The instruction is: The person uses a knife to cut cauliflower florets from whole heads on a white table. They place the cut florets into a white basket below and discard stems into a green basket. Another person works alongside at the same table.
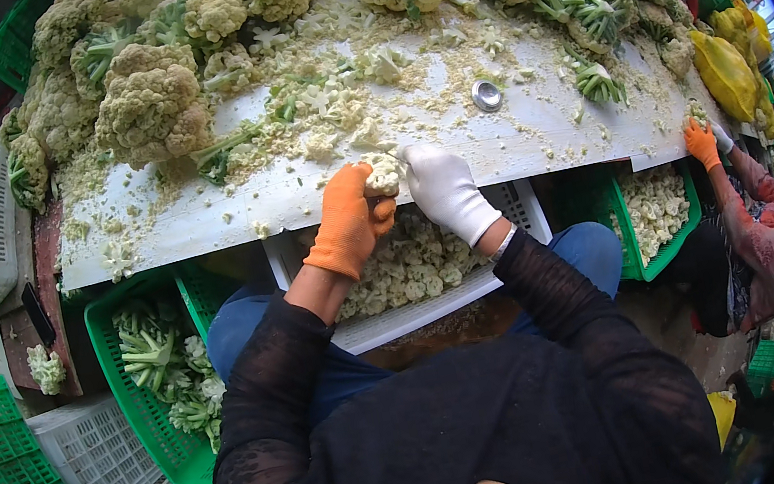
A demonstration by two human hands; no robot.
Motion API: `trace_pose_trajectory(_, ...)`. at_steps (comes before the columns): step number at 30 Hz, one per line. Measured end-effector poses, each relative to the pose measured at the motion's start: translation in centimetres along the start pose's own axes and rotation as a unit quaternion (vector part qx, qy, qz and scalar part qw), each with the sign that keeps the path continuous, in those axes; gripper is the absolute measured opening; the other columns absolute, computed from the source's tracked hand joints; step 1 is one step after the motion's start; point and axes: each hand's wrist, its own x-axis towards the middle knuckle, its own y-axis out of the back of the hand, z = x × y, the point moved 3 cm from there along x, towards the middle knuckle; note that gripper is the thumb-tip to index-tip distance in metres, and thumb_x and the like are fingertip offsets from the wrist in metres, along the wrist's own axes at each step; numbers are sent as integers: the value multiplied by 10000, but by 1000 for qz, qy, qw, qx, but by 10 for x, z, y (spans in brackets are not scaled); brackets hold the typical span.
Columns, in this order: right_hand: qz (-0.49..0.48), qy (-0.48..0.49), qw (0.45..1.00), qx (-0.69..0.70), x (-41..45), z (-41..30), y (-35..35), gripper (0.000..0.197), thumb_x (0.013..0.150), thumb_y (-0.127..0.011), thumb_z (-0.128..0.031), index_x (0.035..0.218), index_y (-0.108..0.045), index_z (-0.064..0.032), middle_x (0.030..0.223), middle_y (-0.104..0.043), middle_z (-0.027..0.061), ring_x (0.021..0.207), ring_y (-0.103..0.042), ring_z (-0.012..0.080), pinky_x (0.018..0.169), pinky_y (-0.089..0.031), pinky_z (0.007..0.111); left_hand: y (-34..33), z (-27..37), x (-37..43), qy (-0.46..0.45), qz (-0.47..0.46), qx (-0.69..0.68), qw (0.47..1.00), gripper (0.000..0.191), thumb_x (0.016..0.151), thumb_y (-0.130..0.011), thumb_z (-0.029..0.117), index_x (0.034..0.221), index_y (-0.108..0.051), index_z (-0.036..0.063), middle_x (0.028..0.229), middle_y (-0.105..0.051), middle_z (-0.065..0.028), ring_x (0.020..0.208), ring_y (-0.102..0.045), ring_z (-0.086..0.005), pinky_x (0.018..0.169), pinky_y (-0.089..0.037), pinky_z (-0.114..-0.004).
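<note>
My left hand (352,213), in an orange knitted glove, grips a small cauliflower floret (384,172) over the near edge of the white tabletop (187,224). Just right of the floret is my right hand (445,187) in a white glove, its fingers closed around a thin, mostly hidden tool whose tip points at the floret. Below both hands a white plastic crate (401,329) holds many cut florets (422,274). Trimmings and crumbs lie scattered beyond my hands. Whole cauliflower heads (149,105) are piled along the far side.
A round metal object (487,95) lies on the tabletop. Left of my knees stands a green crate (121,406) with stems and leaves; another green crate (632,233) at right holds florets. A co-worker (773,234) with gloved hands works at the far right. Stacked crates (2,447) stand at left.
</note>
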Motion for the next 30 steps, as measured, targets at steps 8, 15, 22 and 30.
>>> trace_pose_trajectory(8,37,-80,995,45,15,76,3,303,932,-595,-307,1072,-700,-59,891,-677,219,875,-656,384,795,-509,445,11,-4,-21,-44,-28,579,814,425,875,-683,346,1085,-616,-17,948,-676,-154,868,-647,-266,803,-509,-358)
trace_pose_trajectory(15,-129,-106,983,79,32,30,4,483,938,-597,-461,1293,-614,-134,1219,-597,192,1153,-583,356,963,-477,423,89,82,-31,-169,319,756,546,459,834,-705,350,1181,-608,66,1177,-604,-211,963,-646,-407,838,-526,-453)
trace_pose_trajectory(22,-179,-18,982,-60,115,-24,-31,692,868,-671,-522,1458,-431,-251,1327,-506,180,1180,-572,360,966,-492,435,120,64,-6,-100,296,787,533,323,829,-590,76,1150,-618,95,1169,-588,-212,982,-632,-437,846,-530,-473)
trace_pose_trajectory(30,-8,28,985,169,64,16,-40,395,834,-712,-223,1175,-620,-48,1131,-596,171,1022,-627,322,896,-506,373,58,53,47,-275,250,691,620,424,818,-562,39,1228,-622,124,1323,-554,-153,1097,-595,-400,935,-494,-438)
